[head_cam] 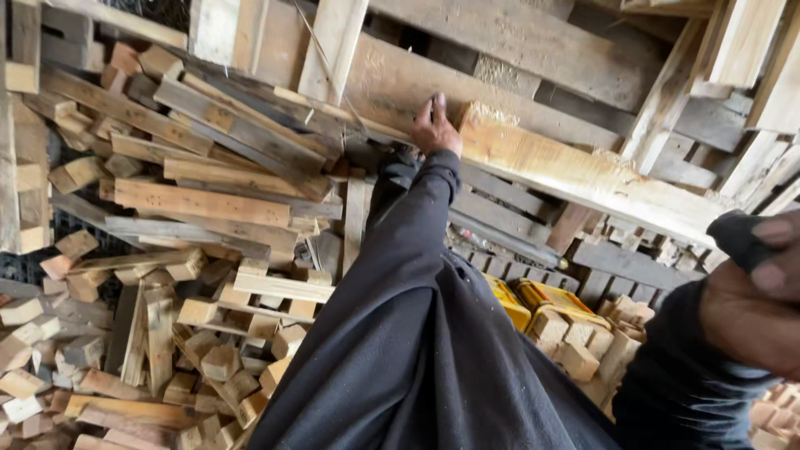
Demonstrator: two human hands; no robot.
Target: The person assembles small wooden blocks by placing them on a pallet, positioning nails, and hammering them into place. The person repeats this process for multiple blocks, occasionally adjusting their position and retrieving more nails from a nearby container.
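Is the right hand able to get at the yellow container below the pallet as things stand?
Probably yes. The right hand grips only a small dark object, and the yellow container lies uncovered beside its sleeve, though wood blocks crowd it.

The left hand (435, 127) rests, at the end of an outstretched dark sleeve, on the near end of a long pale wooden beam (583, 175). The beam is thick, rough-sawn and dusted with sawdust; it lies tilted, running from the hand down toward the right across a stack of grey, weathered pallets. The right hand (754, 292) holds a small black object (737, 237), close to the camera at the right edge.
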